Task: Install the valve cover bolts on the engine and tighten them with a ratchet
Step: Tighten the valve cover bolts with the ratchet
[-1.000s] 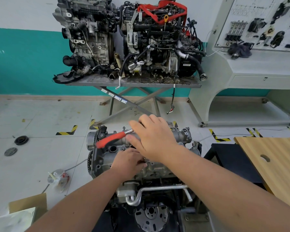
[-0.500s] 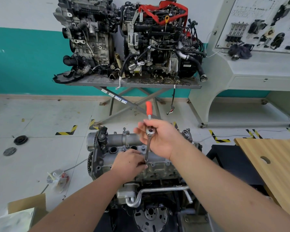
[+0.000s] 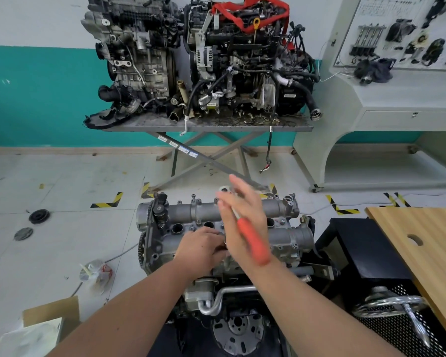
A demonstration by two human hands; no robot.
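Note:
The grey engine with its valve cover (image 3: 281,235) stands just below me. My left hand (image 3: 201,247) rests on the middle of the cover, its fingers curled round a small metal part there. Whether that part is a bolt or a socket, I cannot tell. My right hand (image 3: 242,215) hovers above the cover, blurred by motion, its fingers stretched out. The red-handled ratchet (image 3: 252,240) lies along that hand. Its metal head points away from me and its handle runs back over the wrist. The thumb appears to pinch the shaft.
A wooden table (image 3: 422,240) and a black mesh stand (image 3: 371,253) are close on the right. Two engines sit on a grey folding table (image 3: 204,127) by the back wall. On the floor at left lie a cardboard box (image 3: 49,323) and a plastic bag (image 3: 95,273).
The ratchet swung round: its handle pointed left, then straight up, and now points back toward my wrist. My right hand's fingers straightened. My left hand stayed on the cover.

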